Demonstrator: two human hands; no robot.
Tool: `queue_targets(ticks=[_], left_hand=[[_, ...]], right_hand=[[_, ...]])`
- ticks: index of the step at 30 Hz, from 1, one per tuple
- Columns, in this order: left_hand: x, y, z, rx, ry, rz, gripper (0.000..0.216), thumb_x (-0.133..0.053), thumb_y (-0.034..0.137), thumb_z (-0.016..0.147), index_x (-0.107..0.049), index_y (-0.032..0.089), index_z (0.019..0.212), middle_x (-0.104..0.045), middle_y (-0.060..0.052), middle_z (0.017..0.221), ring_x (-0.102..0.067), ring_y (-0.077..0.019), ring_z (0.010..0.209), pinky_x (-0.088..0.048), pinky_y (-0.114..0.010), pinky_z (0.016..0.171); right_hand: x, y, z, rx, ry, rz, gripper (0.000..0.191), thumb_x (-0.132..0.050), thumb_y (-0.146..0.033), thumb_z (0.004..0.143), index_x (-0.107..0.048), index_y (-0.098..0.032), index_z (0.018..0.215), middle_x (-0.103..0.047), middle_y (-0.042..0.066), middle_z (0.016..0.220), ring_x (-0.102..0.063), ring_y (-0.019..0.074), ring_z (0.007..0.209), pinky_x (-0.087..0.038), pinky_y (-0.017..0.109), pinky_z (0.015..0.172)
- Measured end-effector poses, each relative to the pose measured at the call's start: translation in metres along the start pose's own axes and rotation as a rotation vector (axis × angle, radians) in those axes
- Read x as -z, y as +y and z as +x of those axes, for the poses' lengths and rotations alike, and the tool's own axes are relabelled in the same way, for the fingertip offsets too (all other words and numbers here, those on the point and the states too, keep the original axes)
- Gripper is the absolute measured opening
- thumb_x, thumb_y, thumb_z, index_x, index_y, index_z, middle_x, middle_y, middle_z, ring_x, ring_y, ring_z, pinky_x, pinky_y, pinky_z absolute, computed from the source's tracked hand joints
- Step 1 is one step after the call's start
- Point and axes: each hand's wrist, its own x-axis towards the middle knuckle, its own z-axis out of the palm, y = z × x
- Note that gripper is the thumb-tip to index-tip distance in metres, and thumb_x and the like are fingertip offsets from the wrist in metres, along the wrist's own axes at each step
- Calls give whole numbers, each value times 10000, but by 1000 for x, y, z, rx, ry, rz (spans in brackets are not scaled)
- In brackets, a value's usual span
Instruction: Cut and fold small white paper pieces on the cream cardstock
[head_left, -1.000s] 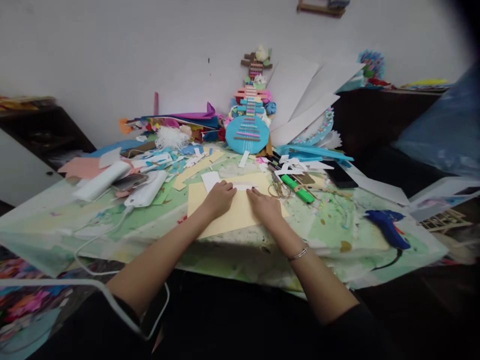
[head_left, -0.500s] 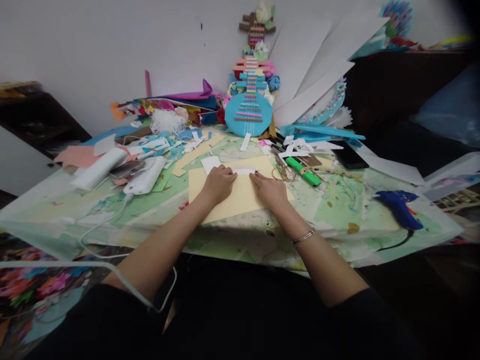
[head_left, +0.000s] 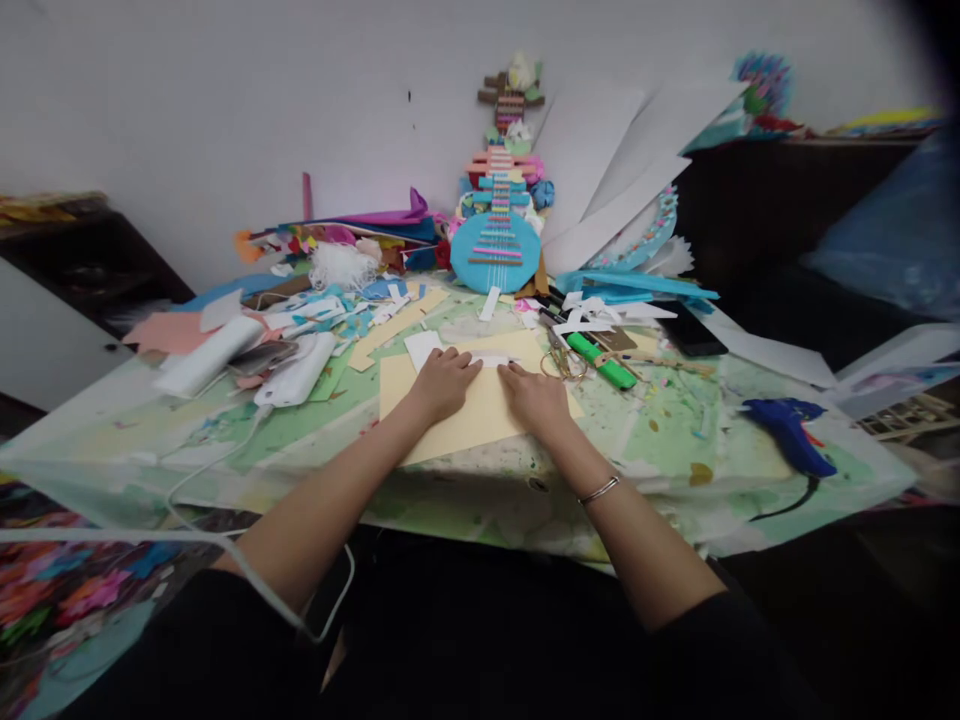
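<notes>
Both my hands rest on a cream sheet of paper (head_left: 480,415) lying on the table (head_left: 667,440). My left hand (head_left: 442,383) is curled, its fingertips pressing the left end of a small white paper strip (head_left: 489,360). My right hand (head_left: 534,397) is also curled, fingers pinching the strip's right end. The strip lies flat across the top of the cream sheet. A metal bracelet (head_left: 598,490) circles my right wrist.
Scissors (head_left: 561,362) and a green marker (head_left: 600,362) lie right of my hands; a blue glue gun (head_left: 787,432) is farther right. A white power bank (head_left: 294,370) and paper scraps (head_left: 352,310) sit left. A blue paper guitar (head_left: 495,235) leans on the wall, with white sheets (head_left: 600,170) beside it.
My hands stay on the strip and the cream sheet; their fingers shifted only slightly. The view tilted down, then back up a little.
</notes>
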Motion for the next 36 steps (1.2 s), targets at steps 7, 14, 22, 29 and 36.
queue_targets(ticks=[7,14,22,29,36], left_hand=[[-1,1,1,-15,9,2,387,-384,116,851,-537,156,1205,-594,-135,1042,-471,-277,1001,-307,-422,806],[2,4,2,4,11,23,384,-399,93,833,-560,171,1173,-595,-137,1049,-481,-280,1026,-319,-421,809],[9,12,-2,5,34,69,446,-365,103,868,-486,251,1270,-592,-118,1049,-510,-261,982,-325,-405,798],[8,14,-3,55,60,49,363,-389,119,858,-581,211,1152,-619,-123,983,-507,-267,977,-347,-420,787],[7,15,-3,118,101,18,284,-422,52,795,-671,122,914,-643,-172,939,-493,-295,1024,-361,-445,802]], right_hand=[[5,-3,-3,-11,0,-4,397,-257,-206,946,-404,-261,1312,-546,113,1269,-635,194,922,-485,317,727],[8,-3,-3,-6,-5,-12,386,-264,-170,936,-431,-214,1282,-571,135,1209,-634,184,914,-480,299,721],[10,-6,-6,-10,-3,-15,412,-259,-198,950,-370,-224,1345,-544,159,1222,-641,175,903,-479,284,720],[4,-10,-4,-45,31,-30,401,-264,-176,941,-416,-176,1312,-565,191,1188,-658,195,874,-491,297,690],[4,-9,-4,-61,42,-24,404,-278,-161,933,-416,-174,1312,-558,197,1220,-656,196,904,-499,308,710]])
